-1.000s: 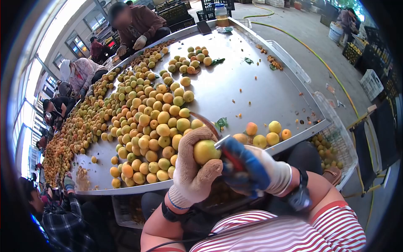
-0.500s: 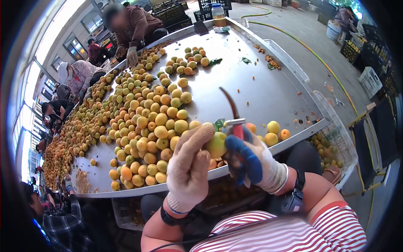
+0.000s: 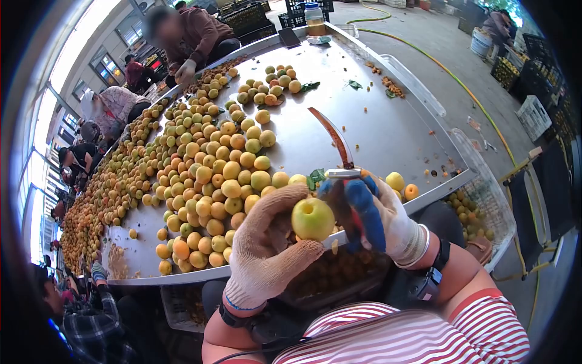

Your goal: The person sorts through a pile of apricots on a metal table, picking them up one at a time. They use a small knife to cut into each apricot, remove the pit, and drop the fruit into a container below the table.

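Observation:
My left hand (image 3: 257,255), in a pale knitted work glove, grips a yellow-green apricot (image 3: 313,219) between thumb and fingers. A round hollow shows in the top of the fruit. My right hand (image 3: 379,218), in a white glove with blue-coated fingers, is closed round a folding knife with a curved, stained blade (image 3: 334,139). The blade points up and away from me, and most of the handle is hidden by the fingers. A small pale scrap (image 3: 334,246) shows just below the fruit. Both hands are above the near edge of the metal table (image 3: 376,142).
Many apricots (image 3: 206,182) cover the table's left side. A few more (image 3: 395,181) lie by my right hand. Leaves (image 3: 316,178) and brown scraps (image 3: 394,89) are scattered about. Co-workers (image 3: 197,39) sit along the far side. A plastic crate (image 3: 485,200) of fruit stands at right.
My left hand has turned and opened its grip slightly, so the fruit's hollow now faces up. The knife has tilted left, and its blade shows broader. The far co-worker's gloved hand has moved.

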Demonstrator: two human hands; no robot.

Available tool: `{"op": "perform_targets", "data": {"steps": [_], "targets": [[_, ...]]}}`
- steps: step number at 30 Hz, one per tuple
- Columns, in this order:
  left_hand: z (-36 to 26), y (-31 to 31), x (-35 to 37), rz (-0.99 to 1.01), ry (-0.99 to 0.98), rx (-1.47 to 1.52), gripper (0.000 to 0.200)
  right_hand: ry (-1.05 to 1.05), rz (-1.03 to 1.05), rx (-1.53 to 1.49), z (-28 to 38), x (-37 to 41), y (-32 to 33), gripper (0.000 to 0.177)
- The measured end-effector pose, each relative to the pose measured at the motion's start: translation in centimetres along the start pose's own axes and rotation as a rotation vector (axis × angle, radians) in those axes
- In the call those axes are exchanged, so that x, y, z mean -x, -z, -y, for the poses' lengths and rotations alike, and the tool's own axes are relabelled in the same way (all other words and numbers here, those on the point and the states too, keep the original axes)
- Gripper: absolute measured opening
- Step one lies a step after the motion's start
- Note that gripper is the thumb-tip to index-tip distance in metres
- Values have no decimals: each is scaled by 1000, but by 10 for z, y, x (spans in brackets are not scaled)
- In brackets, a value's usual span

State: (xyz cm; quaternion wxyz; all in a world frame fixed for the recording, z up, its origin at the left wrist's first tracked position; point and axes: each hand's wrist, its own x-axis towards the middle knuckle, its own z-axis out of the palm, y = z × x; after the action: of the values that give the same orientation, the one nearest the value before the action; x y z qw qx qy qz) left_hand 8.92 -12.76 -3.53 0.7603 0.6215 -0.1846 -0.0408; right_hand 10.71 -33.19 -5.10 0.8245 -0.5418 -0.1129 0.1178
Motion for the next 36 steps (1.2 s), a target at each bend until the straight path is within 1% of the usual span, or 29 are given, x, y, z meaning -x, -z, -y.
{"op": "perform_targets", "data": {"steps": [2, 3, 4, 5, 6, 7, 8, 9, 10, 11, 13, 14, 16, 17, 19, 20, 21, 23, 24, 25, 27, 28, 29, 31, 32, 33, 34, 35, 36], "targets": [[-2, 1, 0, -19, -42, 21, 67, 99, 36, 24, -2, 0, 1, 29], [-3, 1, 0, -35, -82, 44, 67, 98, 42, 22, -1, 2, 2, 29], [-7, -1, 2, -85, -65, 55, 69, 69, 77, 69, 2, 5, 4, 27], [-7, 1, 2, -90, -68, 51, 69, 40, 113, 116, 3, 7, 4, 25], [-6, 4, 2, -80, -116, -8, 71, 121, 81, 130, -4, 7, 0, 20], [-5, 7, 2, -69, -164, -66, 73, 120, 86, 128, -4, 8, -1, 20], [-4, 9, 3, -73, -164, -69, 73, 126, 132, 165, -2, 9, -1, 20], [-2, 11, 5, -92, -198, -136, 75, 130, 177, 202, -1, 10, -1, 19], [-2, 12, 6, -109, -231, -203, 77, 117, 190, 197, -2, 10, -1, 20], [-2, 11, 6, -111, -231, -203, 77, 117, 191, 197, -4, 10, -2, 20], [-5, 6, 7, -98, -234, -142, 67, 91, 138, 78, -10, 10, -5, 21], [-7, 4, 7, -96, -234, -140, 67, 91, 136, 79, -9, 10, -7, 21], [-10, 0, 5, -67, -138, 135, 54, -15, 107, -67, -4, 9, -10, 23], [-10, 3, 4, -64, -137, 138, 54, -14, 103, -65, -1, 9, -11, 23], [-7, 13, 2, 51, 103, 96, 51, -191, 59, -66, 2, 8, -12, 24], [-2, 13, -3, 80, 13, -135, 54, -97, 65, -5, -1, 7, -13, 24], [-2, 9, -3, 82, 12, -135, 54, -96, 64, -5, -5, 8, -14, 24], [-4, 1, -2, 85, -141, -287, 63, -90, 21, 28, -10, 9, -15, 23], [-4, 8, -5, 148, -228, -567, 75, -209, 32, -23, 3, 11, -17, 25], [-2, 7, -3, 147, -227, -568, 75, -209, 33, -24, 1, 12, -17, 25], [2, 3, 3, -16, -76, -345, 77, -73, 90, -133, -5, 13, -18, 27], [4, 3, 1, -6, -70, -128, 78, -73, 94, -134, -4, 13, -15, 27], [0, 4, 1, -9, -71, -131, 78, -67, 123, -127, -3, 13, -10, 27], [-11, 9, 2, -59, 96, 142, 71, -61, 155, -122, -4, 14, -5, 28], [-13, 12, 1, -62, 124, 201, 64, -13, 188, -72, -5, 14, -3, 28], [-15, 14, -1, -65, 125, 197, 64, 34, 220, -22, -7, 14, -3, 28], [-17, 17, -2, 0, 166, 337, 63, 30, 208, 31, -6, 15, -5, 23], [-19, 19, -3, 64, 207, 477, 63, 29, 211, 26, -6, 15, -5, 23], [-17, 20, -5, 79, 209, 534, 65, 3, 243, 101, -6, 16, -3, 20]]}}
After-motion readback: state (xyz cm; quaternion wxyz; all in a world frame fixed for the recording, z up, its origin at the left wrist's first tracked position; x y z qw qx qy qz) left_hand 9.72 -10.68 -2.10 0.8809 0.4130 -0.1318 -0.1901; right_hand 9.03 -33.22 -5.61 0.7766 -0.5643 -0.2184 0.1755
